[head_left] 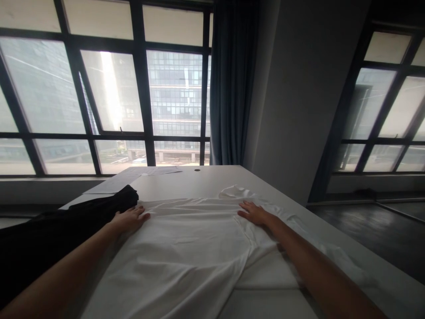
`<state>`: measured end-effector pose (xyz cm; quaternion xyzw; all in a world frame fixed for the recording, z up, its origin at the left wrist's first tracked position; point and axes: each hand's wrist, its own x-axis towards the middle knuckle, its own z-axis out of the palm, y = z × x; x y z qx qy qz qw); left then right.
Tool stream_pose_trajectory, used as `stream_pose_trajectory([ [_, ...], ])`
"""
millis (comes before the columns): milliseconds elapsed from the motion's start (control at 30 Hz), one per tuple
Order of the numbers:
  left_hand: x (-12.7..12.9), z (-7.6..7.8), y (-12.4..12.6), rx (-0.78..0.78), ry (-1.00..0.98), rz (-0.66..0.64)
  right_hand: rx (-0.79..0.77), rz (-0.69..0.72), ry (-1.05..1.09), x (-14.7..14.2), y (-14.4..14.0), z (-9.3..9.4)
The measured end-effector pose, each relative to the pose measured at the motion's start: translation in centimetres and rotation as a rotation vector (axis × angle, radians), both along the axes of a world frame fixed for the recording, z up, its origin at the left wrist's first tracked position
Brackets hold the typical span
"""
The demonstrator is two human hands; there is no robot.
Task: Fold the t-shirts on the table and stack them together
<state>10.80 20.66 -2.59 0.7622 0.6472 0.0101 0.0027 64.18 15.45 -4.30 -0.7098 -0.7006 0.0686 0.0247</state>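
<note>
Flat on white garment (186, 252): both hands.

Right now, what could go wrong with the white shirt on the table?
The white shirt has wrinkles near the left hand, so pressing could set creases. The right hand rests near the table edge, where cloth might slide off. The black cloth lies close and could get tangled in.
</note>
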Motion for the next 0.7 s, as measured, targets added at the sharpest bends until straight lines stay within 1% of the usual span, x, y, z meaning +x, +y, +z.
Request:
stream_pose_trajectory([
  [67,0.5,0.1,0.4,-0.086,0.028,0.053,0.107,-0.034,-0.074,-0.9,0.3,0.0],
  [100,0.9,0.3,0.4,-0.093,0.048,0.077,0.171,-0.045,-0.125,-1.3,0.4,0.1],
  [167,1.6,0.6,0.0,-0.016,0.085,0.110,0.252,-0.050,-0.208,-2.1,0.2,0.4],
  [233,2.5,1.0,-1.0,0.108,0.128,0.111,0.225,-0.049,-0.209,-2.3,-0.4,0.8],
  [267,2.9,1.3,-1.8,0.169,0.145,0.085,0.193,-0.046,-0.189,-2.3,-0.9,0.9],
  [333,3.7,1.9,-4.3,0.226,0.152,0.000,0.160,-0.043,-0.161,-1.9,-2.0,1.2],
  [367,4.1,2.3,-5.8,0.210,0.127,-0.057,0.166,-0.037,-0.169,-1.7,-2.7,1.4],
  [433,4.4,3.0,-9.5,0.096,0.014,-0.187,0.210,-0.017,-0.219,-1.4,-4.2,1.8],
  [500,4.0,3.6,-13.3,-0.061,-0.130,-0.340,0.277,-0.010,-0.271,-1.3,-5.7,2.5],
  [567,2.8,3.7,-16.8,-0.179,-0.219,-0.467,0.348,-0.019,-0.278,-1.3,-7.3,3.9],
  [600,2.0,3.6,-18.3,-0.216,-0.237,-0.502,0.381,-0.026,-0.263,-1.3,-8.2,4.8],
  [667,0.0,2.9,-20.6,-0.265,-0.247,-0.538,0.416,-0.029,-0.212,-1.0,-10.4,7.1],
  [700,-1.0,2.5,-21.5,-0.283,-0.251,-0.545,0.409,-0.019,-0.181,-0.7,-11.7,8.4],
])
